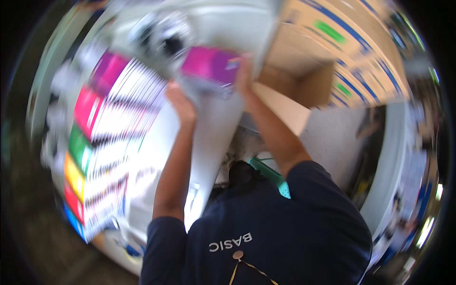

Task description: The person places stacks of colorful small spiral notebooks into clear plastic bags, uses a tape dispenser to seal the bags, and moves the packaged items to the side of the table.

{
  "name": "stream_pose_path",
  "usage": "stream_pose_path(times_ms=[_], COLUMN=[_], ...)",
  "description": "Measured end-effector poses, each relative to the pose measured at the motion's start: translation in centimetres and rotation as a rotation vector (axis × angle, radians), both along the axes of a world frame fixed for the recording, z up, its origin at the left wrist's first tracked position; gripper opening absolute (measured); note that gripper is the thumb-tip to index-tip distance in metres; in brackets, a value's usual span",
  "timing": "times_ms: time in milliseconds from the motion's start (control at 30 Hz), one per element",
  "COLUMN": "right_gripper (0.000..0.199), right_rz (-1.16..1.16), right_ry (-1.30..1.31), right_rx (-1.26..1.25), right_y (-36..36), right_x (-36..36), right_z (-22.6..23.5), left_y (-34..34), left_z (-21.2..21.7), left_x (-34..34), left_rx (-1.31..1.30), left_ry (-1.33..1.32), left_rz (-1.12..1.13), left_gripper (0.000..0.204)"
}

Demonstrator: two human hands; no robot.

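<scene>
My right hand (pixel 244 76) grips the right end of a purple and magenta bundle (pixel 211 65), which looks like stacked booklets with a glossy, perhaps plastic-wrapped, front side. The bundle is held above the white table (pixel 213 111). My left hand (pixel 181 102) is near the bundle's lower left corner, beside the stacked booklets; blur hides whether it touches either. Along the left lie several stacks of booklets in a row, with purple (pixel 110 71), pink (pixel 88 109), green (pixel 80 147), yellow (pixel 74 176), red (pixel 73 202) and blue (pixel 73 223) covers.
An open cardboard box (pixel 299 71) stands at the right, one flap (pixel 285 107) folded out toward me. Closed cartons (pixel 375 71) with blue stripes and green labels are behind it. Crumpled clear plastic (pixel 164 35) lies at the far left. A teal plastic piece (pixel 270 175) shows beside my body.
</scene>
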State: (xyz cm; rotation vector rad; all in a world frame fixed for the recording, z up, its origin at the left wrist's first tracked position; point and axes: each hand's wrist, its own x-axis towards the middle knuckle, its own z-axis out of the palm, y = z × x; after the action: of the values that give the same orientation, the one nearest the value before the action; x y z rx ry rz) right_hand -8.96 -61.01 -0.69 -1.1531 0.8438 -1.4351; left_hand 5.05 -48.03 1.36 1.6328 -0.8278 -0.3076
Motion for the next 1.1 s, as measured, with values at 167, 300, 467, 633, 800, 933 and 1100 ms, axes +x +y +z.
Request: stream_pose_path(times_ms=[167,300,467,633,800,933,1100], right_gripper=[0.032,0.026,0.049,0.061,0.061,0.055,0.033], right_rz=[-0.268,0.709,1.054,0.891,0.868,0.716,0.449], right_ry=[0.211,0.654,0.871,1.167,1.265,1.193,0.902], right_rx=[-0.357,-0.626,-0.749,-1.012,-0.999,-1.022,-0.953], right_y=[10.4,21.9,31.1,32.5,32.0,30.8,33.5], right_x=[-4.6,-4.7,2.8,4.2,2.2,3.5,6.5], right_z=[4.3,3.3,3.3,-0.1,-0.3,-0.2,2.8], left_y=[21.7,40.1,50.7,48.0,47.8,47.6,46.3], left_z=[5.3,2.6,-2.3,-1.4,-1.4,-1.8,-0.4], left_x=[-2.4,-1.4,-4.0,-5.4,-6.4,-7.4,-8.6], left_rx=[0.164,0.638,1.154,1.126,1.079,1.069,0.896], left_ry=[-0.222,-0.27,-0.307,-0.206,-0.239,-0.311,-0.26], left_rz=[0.243,0.745,0.776,0.761,0.744,0.815,0.82], left_gripper=[0.046,0.052,0.076,0.084,0.081,0.082,0.08])
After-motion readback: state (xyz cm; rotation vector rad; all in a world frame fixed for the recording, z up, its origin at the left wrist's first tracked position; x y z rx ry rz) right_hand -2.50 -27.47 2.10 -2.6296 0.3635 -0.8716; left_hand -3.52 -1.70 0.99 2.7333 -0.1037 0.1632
